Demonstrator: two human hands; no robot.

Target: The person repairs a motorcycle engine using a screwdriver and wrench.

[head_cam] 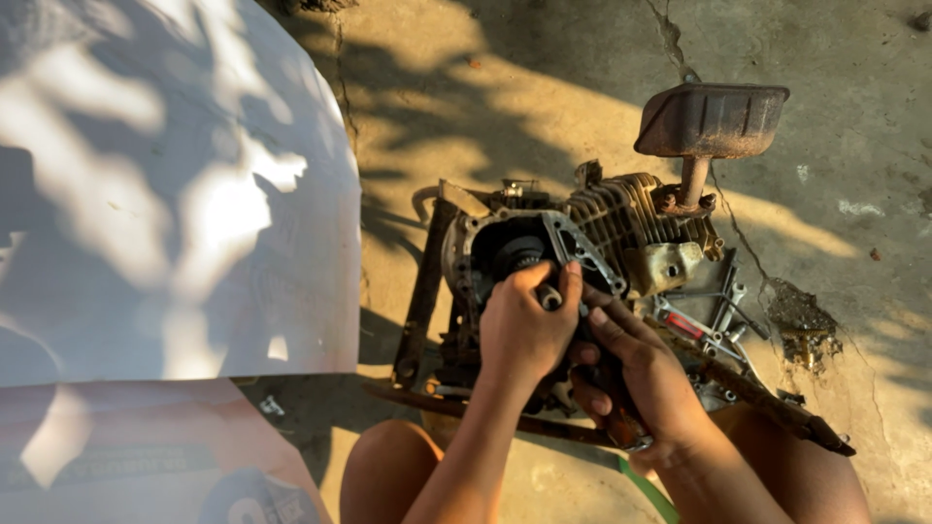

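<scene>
Both my hands work at a small engine on the concrete floor.

A white sheet (175, 184) fills the left; at centre my left hand (522, 330) pinches a small metal part (549, 296) against the engine (592, 243), my right hand (636, 374) curls around a tool handle (621, 422), and a rusty muffler (714, 118) sits upper right.

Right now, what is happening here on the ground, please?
A person sits over a small engine that rests on a cracked concrete floor. The left hand presses at the open crankcase and pinches a small metal part at its edge. The right hand holds a tool with a dark handle, low beside the engine. A rusty muffler stands up from the cylinder. A white sheet lies to the left.
</scene>
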